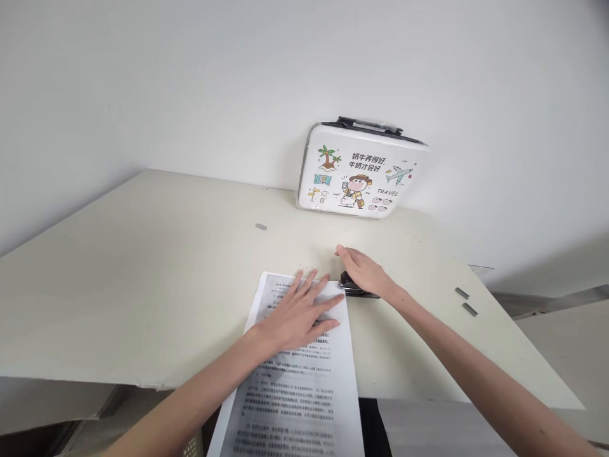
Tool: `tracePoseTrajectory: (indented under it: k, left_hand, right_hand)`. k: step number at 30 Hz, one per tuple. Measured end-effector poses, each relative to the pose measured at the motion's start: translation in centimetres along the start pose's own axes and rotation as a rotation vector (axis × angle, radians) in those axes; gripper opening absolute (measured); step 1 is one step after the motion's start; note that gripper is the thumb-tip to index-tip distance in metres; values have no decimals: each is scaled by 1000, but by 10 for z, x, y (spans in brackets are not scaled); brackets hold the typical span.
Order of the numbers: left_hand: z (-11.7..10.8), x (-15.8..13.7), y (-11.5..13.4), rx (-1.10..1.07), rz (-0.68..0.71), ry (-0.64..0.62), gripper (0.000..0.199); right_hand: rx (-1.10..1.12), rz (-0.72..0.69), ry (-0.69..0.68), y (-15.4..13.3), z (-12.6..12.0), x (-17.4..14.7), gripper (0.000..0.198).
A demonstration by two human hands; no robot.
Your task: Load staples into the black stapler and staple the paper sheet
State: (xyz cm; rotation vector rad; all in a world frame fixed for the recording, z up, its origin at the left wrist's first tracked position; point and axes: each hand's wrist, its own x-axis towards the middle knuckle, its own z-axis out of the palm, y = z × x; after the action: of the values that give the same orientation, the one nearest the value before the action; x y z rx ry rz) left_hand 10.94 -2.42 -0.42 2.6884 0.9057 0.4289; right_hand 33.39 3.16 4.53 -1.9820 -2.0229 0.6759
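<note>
I find the printed paper (302,390) flat on the desk (190,273), its near end past the edge. My left grip (299,314) is spread over it. My right grip (365,271) covers the stapler (351,287) at the paper's upper right corner; I cannot tell how its fingers close. Positioning, I judge, is done; no staple is visible, so fastening remains unconfirmed.

1. Printed paper (295,393): lower end cut off by the picture's bottom edge; small text blurred.
2. Left hand (299,314): covers print near the paper's top.
3. Stapler (349,286), at the paper's upper right corner: partly hidden by the right hand (365,270).
</note>
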Motion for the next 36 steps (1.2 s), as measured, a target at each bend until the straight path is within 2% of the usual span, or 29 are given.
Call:
tracePoseTrajectory:
  k: [11,22,36]
  left_hand:
    - [1,0,2,-6,-8,6,58]
    - [6,0,0,-22,6,60,57]
    - [-7,0,2,-31,-16,-15,57]
  right_hand:
    - [-103,36,7,-7,5,0,63]
    - [-213,11,34,-11,11,-1,56]
    - [-410,-14,124,-20,28,1,48]
